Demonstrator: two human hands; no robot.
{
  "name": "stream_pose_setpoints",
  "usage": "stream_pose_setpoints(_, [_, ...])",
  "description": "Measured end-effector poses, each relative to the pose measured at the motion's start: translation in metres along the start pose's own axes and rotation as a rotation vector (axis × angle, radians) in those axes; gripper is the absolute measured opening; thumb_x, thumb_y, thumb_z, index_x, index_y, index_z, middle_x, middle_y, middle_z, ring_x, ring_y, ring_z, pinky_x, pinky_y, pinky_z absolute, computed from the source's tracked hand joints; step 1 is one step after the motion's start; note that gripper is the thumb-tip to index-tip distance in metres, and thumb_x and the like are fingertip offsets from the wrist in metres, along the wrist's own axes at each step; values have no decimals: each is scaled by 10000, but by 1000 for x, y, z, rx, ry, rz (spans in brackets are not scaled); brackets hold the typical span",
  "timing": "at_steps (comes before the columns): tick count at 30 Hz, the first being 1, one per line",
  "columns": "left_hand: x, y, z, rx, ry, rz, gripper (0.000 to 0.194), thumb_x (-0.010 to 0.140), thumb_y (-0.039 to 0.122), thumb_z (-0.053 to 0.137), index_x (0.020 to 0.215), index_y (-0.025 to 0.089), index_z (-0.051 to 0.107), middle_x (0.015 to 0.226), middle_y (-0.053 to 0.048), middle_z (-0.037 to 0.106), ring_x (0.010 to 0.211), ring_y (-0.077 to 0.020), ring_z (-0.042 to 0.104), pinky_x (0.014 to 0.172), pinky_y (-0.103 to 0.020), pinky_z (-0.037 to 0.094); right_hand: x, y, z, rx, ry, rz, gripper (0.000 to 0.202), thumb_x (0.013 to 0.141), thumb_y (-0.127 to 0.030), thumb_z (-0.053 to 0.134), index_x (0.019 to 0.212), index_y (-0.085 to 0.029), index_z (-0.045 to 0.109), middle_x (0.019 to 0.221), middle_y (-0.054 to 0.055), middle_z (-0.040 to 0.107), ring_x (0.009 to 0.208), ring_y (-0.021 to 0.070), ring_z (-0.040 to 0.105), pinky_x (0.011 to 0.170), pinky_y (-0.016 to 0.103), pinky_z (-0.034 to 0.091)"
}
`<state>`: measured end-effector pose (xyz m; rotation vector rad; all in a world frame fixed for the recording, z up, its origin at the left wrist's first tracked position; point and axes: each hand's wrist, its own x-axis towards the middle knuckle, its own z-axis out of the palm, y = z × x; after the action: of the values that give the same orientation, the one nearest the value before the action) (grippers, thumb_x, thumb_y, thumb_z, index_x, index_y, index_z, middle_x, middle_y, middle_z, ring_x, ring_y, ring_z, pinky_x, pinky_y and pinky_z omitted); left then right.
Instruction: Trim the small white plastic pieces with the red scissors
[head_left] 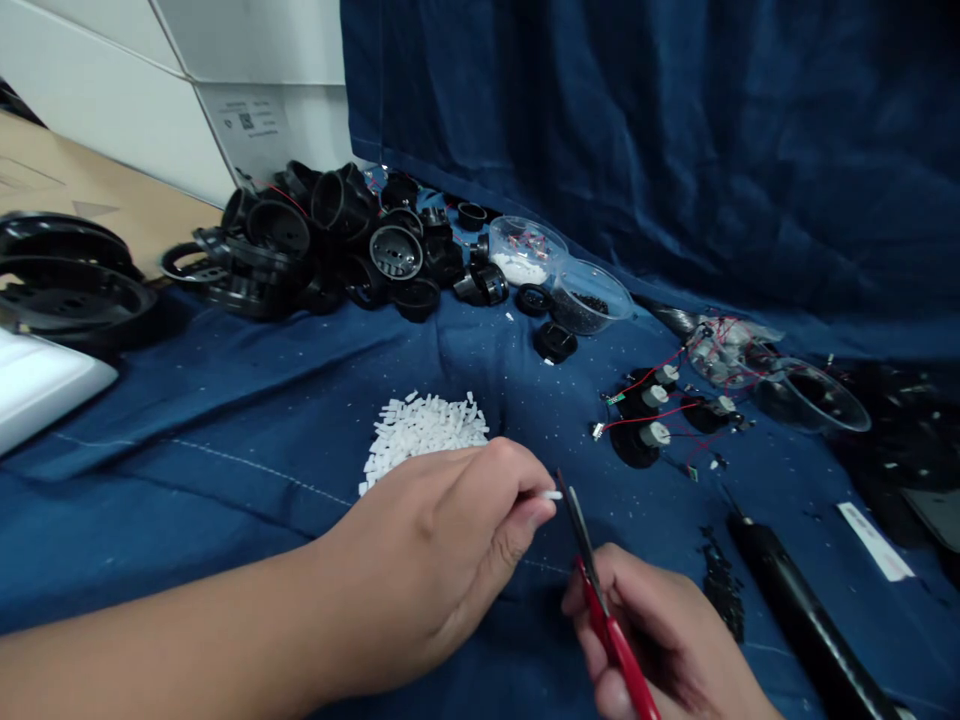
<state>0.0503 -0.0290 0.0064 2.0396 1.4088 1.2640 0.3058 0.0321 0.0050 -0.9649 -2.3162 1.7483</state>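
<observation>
Remotely, I watch the left grip pinch a white piece just beside scissors in the right grip.

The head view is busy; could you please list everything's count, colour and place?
Scissors: one, red-handled, front centre
Held piece: one, white, beside scissors
White pieces: many, white, heaped centre
Round parts: many, black, left and back
Clear tubs: three, transparent, back and right
Wired cylinders: several, whitish, right
Tool: one, black, right
Scraps: many, black, beside tool
Strip: one, white, right
Clutter: uncountable, dark, right
Cloth: count unclear, blue, below, behind
Boxes: count unclear, white, back left
Cardboard: one, brown, left
Unidentified object: one, white, left
Left hand: one, bare, pinching piece
Right hand: one, bare, holding scissors
</observation>
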Motion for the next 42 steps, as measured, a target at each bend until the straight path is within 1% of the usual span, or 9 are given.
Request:
stream_pose_setpoints(3, [0, 0, 1, -20, 12, 11, 104, 1089, 221, 444, 1133, 222, 538, 860, -3, 696, 672, -136, 641, 618, -282, 509, 0, 1, 2, -6, 16, -8, 535, 906, -766, 645, 988, -237, 624, 700, -17, 572, 595, 149, 444, 557, 295, 312])
stream_pose_setpoints(7, [-1, -3, 3, -18, 21, 44, 104, 1085, 227, 454, 1135, 227, 545, 884, -7, 711, 699, -146, 665, 630, -282, 526, -2, 3, 7, 21, 50, -14, 550, 916, -787, 622, 945, -237, 630, 679, -21, 586, 577, 137, 452, 548, 288, 304])
stream_pose_setpoints(14, [-2, -3, 3, 23, -13, 68, 91, 1102, 214, 449, 1151, 228, 524, 921, 3, 701, 769, -153, 675, 705, -295, 547, 0, 9, 9, 11, 44, -85, 520, 948, -765, 581, 944, -245, 605, 658, -29, 571, 551, 132, 435, 521, 279, 302])
stream_pose_setpoints(21, [-1, -6, 3, 28, -23, 80, 88, 1101, 220, 443, 1142, 230, 520, 909, 7, 700, 749, -154, 678, 673, -295, 544, -2, 16, 10, -16, 43, -90, 496, 964, -746, 561, 988, -255, 621, 673, -27, 568, 551, 135, 445, 509, 287, 293])
stream_pose_setpoints(27, [0, -5, 3, 43, -33, 79, 92, 1106, 225, 438, 1136, 221, 526, 924, 5, 706, 771, -157, 691, 688, -296, 552, -5, 12, 7, -37, 35, -55, 509, 972, -751, 560, 984, -245, 618, 704, -23, 572, 583, 134, 462, 531, 283, 311])
stream_pose_setpoints(32, [2, -3, 2, 57, -40, 66, 99, 1108, 221, 433, 1128, 205, 528, 925, 2, 704, 775, -161, 693, 696, -299, 555, -4, 9, 2, -43, -40, -70, 426, 995, -648, 614, 1002, -222, 594, 741, -8, 587, 617, 136, 488, 543, 256, 351])
stream_pose_setpoints(34, [2, -3, 1, 61, -40, 67, 96, 1107, 218, 433, 1117, 203, 528, 916, 6, 698, 760, -158, 685, 687, -294, 548, -2, 6, 1, -43, -56, -50, 426, 995, -643, 620, 992, -218, 584, 742, -3, 593, 622, 137, 498, 545, 244, 373])
stream_pose_setpoints(38, [1, -4, 1, 46, -38, 76, 90, 1105, 215, 435, 1115, 205, 523, 903, 14, 682, 738, -147, 665, 675, -282, 534, 0, -1, 1, 17, -42, 10, 470, 995, -684, 606, 937, -219, 568, 747, 12, 614, 631, 140, 533, 561, 221, 429])
stream_pose_setpoints(42, [1, -5, 2, 41, -31, 82, 89, 1101, 208, 439, 1135, 207, 522, 915, 14, 679, 750, -145, 662, 684, -281, 531, -1, -2, 2, -2, -37, -9, 435, 1011, -643, 598, 917, -221, 554, 765, 13, 608, 637, 134, 523, 566, 218, 421])
